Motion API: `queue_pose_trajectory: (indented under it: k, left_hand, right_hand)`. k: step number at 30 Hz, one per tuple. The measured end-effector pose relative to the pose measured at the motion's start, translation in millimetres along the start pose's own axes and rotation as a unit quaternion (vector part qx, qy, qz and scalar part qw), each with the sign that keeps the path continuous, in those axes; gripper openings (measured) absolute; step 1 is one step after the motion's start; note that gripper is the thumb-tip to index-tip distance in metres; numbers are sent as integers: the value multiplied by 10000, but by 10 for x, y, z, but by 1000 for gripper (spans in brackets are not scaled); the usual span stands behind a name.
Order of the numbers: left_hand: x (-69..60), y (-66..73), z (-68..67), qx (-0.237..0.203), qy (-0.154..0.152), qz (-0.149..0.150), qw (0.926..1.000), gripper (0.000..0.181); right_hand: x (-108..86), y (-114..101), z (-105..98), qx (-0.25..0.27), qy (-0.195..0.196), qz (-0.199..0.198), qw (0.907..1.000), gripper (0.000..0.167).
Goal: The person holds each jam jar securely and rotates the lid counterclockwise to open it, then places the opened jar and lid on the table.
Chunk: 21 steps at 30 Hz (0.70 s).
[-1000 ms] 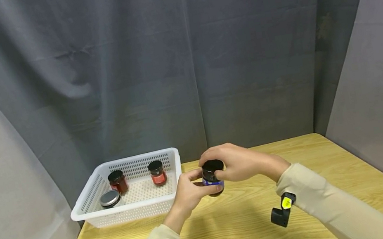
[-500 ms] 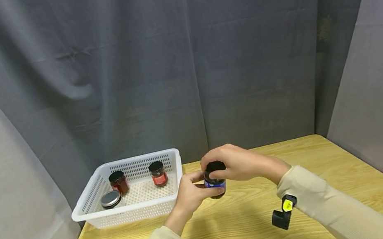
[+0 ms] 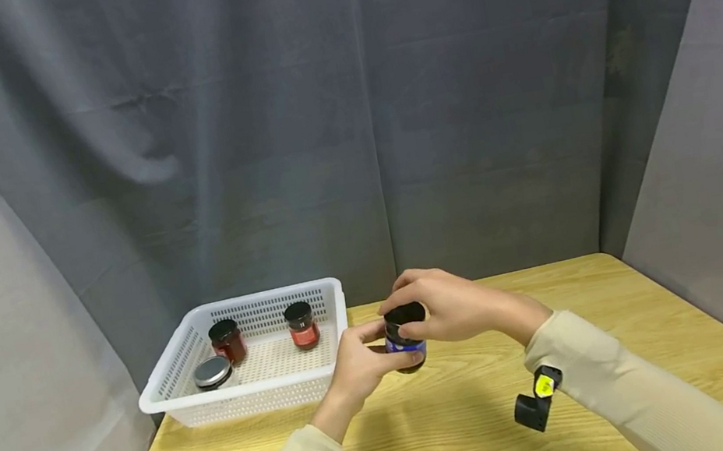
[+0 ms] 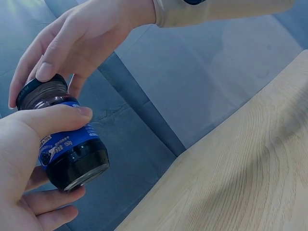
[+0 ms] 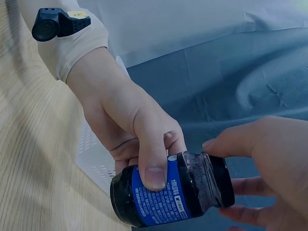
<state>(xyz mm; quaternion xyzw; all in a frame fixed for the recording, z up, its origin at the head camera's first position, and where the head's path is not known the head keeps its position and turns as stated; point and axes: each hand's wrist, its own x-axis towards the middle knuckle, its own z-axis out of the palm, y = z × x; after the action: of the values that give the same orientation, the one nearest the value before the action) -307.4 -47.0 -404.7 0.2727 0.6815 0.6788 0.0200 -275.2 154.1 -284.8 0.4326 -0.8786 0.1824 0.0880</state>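
A small glass jar point(image 3: 404, 346) with a blue label and dark contents is held above the table by my left hand point(image 3: 358, 362). In the left wrist view, the left thumb presses across the label point(image 4: 67, 144) with the other fingers behind the glass. The jar leans there. My right hand point(image 3: 451, 307) reaches over from the right, its thumb and fingers gripping the rim of the black lid point(image 5: 222, 180). The lid sits on the jar's neck. Part of the label is hidden under the left thumb.
At the left stands a white perforated plastic basket point(image 3: 246, 392). In it are a dark red jar with a black lid point(image 3: 229, 343), a silver-lidded jar point(image 3: 213, 372) and a red-labelled jar point(image 3: 302, 326). Grey curtains point(image 3: 293, 149) enclose the wooden table point(image 3: 566, 351).
The right thumb and fingers have shifted slightly around the lid. Both hands and the jar stay in nearly the same place, and the head view has moved a little.
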Motion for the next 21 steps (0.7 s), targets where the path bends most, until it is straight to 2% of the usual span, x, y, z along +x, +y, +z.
queue_pose_trajectory:
  k: [7,16,21]
  left_hand:
    - [14,-19,9,-69,-73,-1,9999,44]
    - [27,15,32,-29,-58,12,10000,44]
    - [25,22,39,16,-50,40,10000,44]
  right_hand:
    - [-8,3,-20,8,-95,-177,9998,31]
    - [-23,19,-9,114,125,-376,9991,20]
    - [-21,10,-27,123,37,-381,9992,22]
